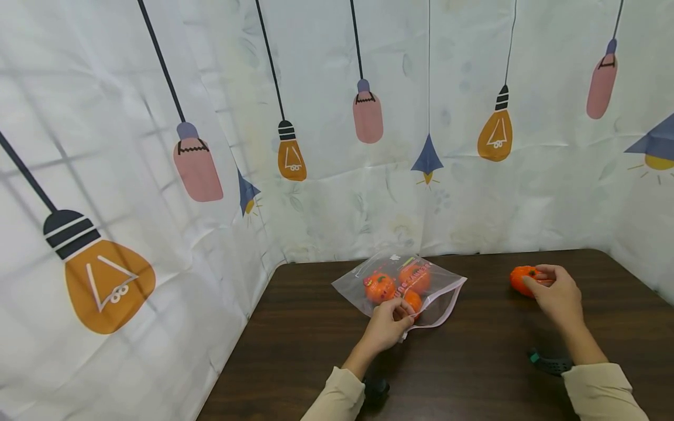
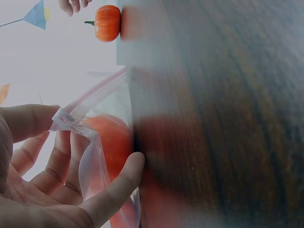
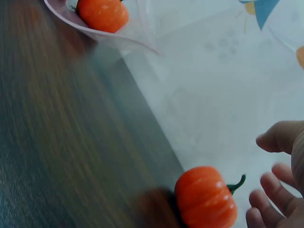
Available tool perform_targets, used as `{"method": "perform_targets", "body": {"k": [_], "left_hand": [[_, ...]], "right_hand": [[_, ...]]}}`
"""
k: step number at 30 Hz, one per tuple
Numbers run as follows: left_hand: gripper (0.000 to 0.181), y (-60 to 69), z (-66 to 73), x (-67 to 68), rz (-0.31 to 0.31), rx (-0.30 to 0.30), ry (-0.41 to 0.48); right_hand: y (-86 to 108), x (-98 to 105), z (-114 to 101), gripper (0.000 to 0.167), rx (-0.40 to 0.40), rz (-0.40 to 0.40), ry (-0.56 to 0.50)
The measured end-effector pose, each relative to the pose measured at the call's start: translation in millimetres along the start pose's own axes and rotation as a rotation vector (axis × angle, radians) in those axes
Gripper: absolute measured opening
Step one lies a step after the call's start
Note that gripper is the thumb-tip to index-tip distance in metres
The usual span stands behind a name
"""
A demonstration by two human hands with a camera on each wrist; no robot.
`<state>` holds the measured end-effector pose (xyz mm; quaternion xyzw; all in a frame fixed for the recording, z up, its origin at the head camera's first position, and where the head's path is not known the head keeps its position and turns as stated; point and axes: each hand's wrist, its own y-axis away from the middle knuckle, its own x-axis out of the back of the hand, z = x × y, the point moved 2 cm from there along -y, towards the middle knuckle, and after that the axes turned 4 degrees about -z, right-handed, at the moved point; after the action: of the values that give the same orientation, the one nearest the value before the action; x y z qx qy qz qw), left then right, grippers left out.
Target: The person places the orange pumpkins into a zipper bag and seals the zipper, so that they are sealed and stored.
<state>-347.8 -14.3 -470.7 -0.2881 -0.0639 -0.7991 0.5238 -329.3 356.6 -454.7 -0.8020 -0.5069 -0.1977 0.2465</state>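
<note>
At the left, towards the far left corner of the surface and by its far edge, a clear zip bag is being carried lying down. Within it, three orange pumpkins are being enclosed: a left one, a farther one and a nearer one, the last being partly covered by fingers. With three being contained, that share can be judged as done. The mouth of the bag is being turned to the near right and is gaping, so the sealing appears not yet done.

At the near corner of that mouth, the bag is being steadied by the left hand, whose grip is pinching the plastic beside the zip slider.

Farther right, near the far edge and towards the far right corner, a fourth pumpkin is being supported by the surface, outside the bag, with its green stem pointing up. Just above it, the right hand is being held with its grip spread; a gap is being shown between fingers and stem, so nothing is being grasped there. This one alone is being seen outside; whether it is being fetched or released cannot be told.
</note>
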Motion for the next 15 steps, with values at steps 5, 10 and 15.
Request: {"method": "perform_targets", "body": {"k": [5,10,15], "left_hand": [[0.007,0.0,0.2,0.1,0.004,-0.002,-0.007],[0.007,0.4,1.1,0.3,0.003,-0.002,-0.01],[0.008,0.9,1.4,0.6,-0.001,0.002,-0.004]], "right_hand": [[-2.1,-0.6,9.1,0.07,-0.035,0.022,-0.006],[-4.2,-4.2,19.4,0.079,0.026,-0.007,0.022],[-8.1,-8.7,29.8,0.085,0.123,-0.077,0.076]]}}
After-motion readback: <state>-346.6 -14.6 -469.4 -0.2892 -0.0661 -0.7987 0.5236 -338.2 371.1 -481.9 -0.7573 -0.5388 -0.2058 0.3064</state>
